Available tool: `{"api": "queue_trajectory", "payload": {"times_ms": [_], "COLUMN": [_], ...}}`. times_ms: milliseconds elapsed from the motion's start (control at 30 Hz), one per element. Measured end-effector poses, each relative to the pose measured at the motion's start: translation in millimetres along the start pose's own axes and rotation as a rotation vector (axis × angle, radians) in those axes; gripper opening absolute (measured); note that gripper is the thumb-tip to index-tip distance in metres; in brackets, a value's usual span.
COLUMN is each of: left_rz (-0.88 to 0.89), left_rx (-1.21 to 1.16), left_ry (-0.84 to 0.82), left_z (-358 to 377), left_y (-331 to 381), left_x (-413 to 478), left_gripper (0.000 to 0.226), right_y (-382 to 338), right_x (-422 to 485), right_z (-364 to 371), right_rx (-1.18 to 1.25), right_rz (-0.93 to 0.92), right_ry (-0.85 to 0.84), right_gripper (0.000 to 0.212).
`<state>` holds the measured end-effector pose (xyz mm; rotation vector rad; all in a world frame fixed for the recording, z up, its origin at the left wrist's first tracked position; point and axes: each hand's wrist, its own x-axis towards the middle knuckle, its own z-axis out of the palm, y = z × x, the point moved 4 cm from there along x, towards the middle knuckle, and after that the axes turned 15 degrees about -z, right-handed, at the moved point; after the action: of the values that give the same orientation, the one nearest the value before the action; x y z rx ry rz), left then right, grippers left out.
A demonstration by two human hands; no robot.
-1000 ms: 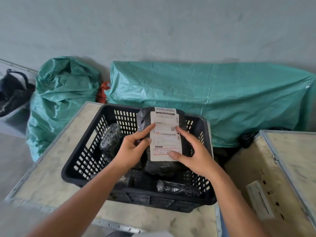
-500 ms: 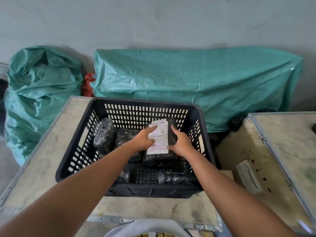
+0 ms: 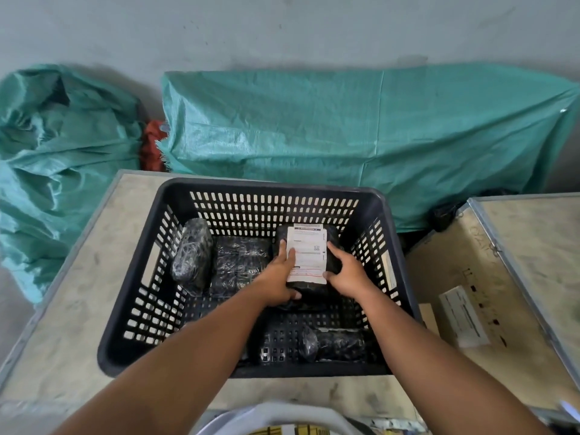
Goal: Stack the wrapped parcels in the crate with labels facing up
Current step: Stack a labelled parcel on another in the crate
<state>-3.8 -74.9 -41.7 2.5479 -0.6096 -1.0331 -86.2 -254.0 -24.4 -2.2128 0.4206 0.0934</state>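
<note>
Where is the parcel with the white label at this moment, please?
In the head view, the labelled parcel sits label up inside the black crate, right of centre near the far wall, held between the left hand and right hand, beside an unlabelled wrapped parcel.

Plastic, film, paper and worn board

The crate (image 3: pixel 370 199) is black matt plastic with slotted walls. The parcels (image 3: pixel 240 262) inside are wrapped in glossy, crinkled black film; one (image 3: pixel 310 291) carries a smooth white paper label (image 3: pixel 307 254). The table (image 3: pixel 84 277) looks like scuffed, pale board edged in dull metal. Behind, the sacks (image 3: pixel 345 127) are green woven plastic with a faint sheen.
</note>
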Motion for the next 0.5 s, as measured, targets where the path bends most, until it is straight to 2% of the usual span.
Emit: {"api": "queue_trajectory", "payload": {"times_ms": [300,500], "left_rz": [0.008,0.000], "left_rx": [-0.053,0.038], "left_ry": [-0.045,-0.012], "left_z": [9.1,-8.3], "left_y": [1.1,9.5], "left_x": [2.4,-13.6], "left_gripper": [0.125,0.121], "right_y": [-2.7,-32.0], "right_x": [-2.0,-12.2], "right_z": [0.2,-22.7], "right_rx": [0.006,-0.034], "right_rz": [0.013,-0.048], "right_ry": [-0.013,0.046], "right_gripper": [0.084,0.068]}}
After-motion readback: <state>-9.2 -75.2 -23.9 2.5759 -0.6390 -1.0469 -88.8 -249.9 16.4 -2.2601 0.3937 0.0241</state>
